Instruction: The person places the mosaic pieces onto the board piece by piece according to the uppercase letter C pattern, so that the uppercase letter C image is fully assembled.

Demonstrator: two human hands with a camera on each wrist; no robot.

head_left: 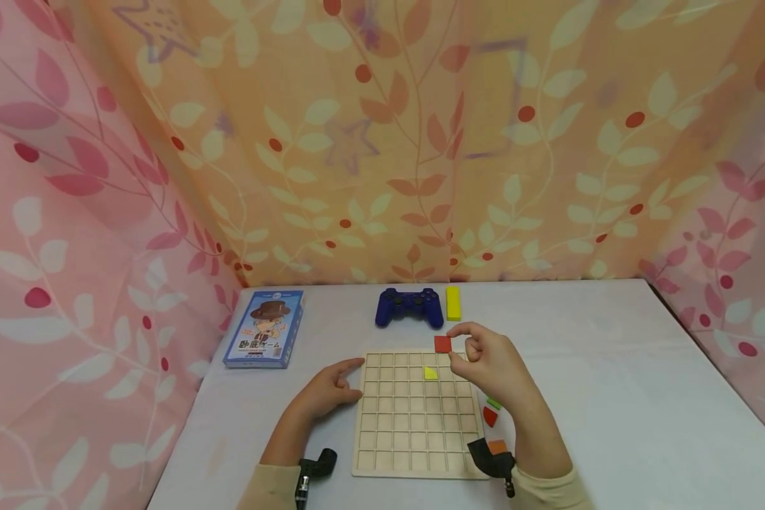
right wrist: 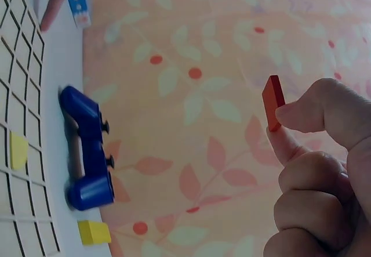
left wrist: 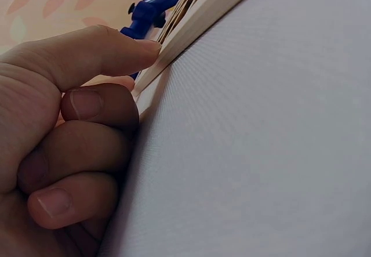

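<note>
My right hand (head_left: 492, 363) pinches a red square tile (head_left: 443, 344) between thumb and forefinger, above the far edge of a wooden grid board (head_left: 401, 423). In the right wrist view this tile (right wrist: 271, 105) shows as thin and flat, held by its edges, with the other fingers curled into the palm. My left hand (head_left: 324, 389) is at the board's left side, forefinger at the far left corner and thumb at the edge. In the left wrist view its remaining fingers are bent toward the palm. A yellow quarter-round tile (head_left: 430, 372) lies in one board square near the far side.
Behind the board lie a blue game controller (head_left: 410, 309) and a yellow block (head_left: 453, 304). A blue game box (head_left: 264, 329) is at the far left. Beside the board's right edge are a red rounded tile (head_left: 490, 416), a green piece (head_left: 494, 403) and an orange piece (head_left: 497, 447).
</note>
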